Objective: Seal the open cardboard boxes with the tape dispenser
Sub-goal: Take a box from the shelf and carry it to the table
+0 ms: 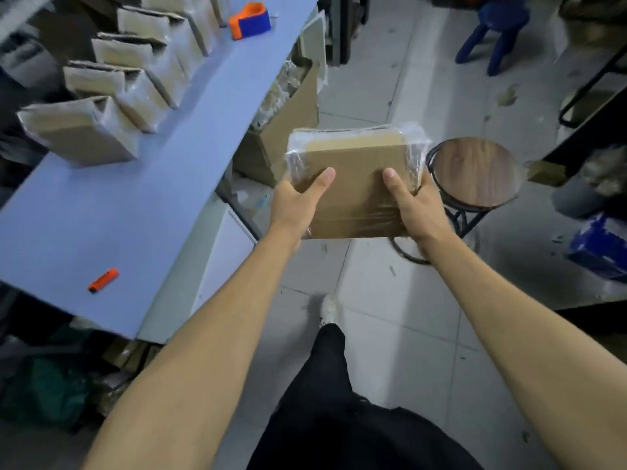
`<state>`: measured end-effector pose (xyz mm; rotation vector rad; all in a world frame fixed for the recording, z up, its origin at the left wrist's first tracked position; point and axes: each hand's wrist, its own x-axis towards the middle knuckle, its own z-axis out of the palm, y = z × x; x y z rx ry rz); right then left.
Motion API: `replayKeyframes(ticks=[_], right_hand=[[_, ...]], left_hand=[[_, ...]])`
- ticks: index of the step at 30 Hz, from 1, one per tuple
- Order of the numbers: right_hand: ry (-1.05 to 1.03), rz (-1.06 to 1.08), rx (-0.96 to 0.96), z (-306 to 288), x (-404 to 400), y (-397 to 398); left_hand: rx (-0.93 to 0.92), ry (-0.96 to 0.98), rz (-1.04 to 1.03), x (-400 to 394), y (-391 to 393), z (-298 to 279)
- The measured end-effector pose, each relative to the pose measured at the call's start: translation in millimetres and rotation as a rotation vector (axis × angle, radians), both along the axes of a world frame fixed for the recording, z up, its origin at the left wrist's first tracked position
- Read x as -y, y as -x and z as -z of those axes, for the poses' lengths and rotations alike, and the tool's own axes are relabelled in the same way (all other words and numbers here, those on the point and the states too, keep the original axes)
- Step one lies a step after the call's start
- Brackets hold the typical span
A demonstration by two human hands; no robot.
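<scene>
Both hands grasp a taped cardboard box (356, 184) out over the floor, the left hand (298, 201) at its left edge and the right hand (417, 205) at its right, thumbs lying on top. To the left, the blue tabletop (112, 212) carries a row of cardboard boxes (112, 83), the orange-and-blue tape dispenser (249, 20) at its far end and a small orange cutter (103, 280) near its front edge. A round wooden stool (475, 173) stands just beyond the held box.

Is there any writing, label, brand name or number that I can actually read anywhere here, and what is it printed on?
No text can be read in this view.
Taped box, gripped by left hand and right hand: plain cardboard, no print showing.
Open boxes on the blue table: no markings visible.
Tape dispenser: no legible brand.
Orange item on the table: too small to tell.
Blue box on the floor: blurred, unreadable.
</scene>
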<state>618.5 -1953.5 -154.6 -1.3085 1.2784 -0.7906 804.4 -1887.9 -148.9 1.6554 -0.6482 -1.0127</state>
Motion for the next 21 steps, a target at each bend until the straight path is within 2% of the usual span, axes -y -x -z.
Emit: replayKeyframes(ticks=[11, 21], right_hand=[[0.03, -0.021, -0.003, -9.4, 234.2, -110.5], [-0.051, -0.208, 0.016, 14.3, 442.1, -190.3]], left_hand=[[-0.005, 0.026, -0.019, 233.2, -114.4, -3.8], [-0.029, -0.077, -0.22, 409.3, -177.6, 19.9]])
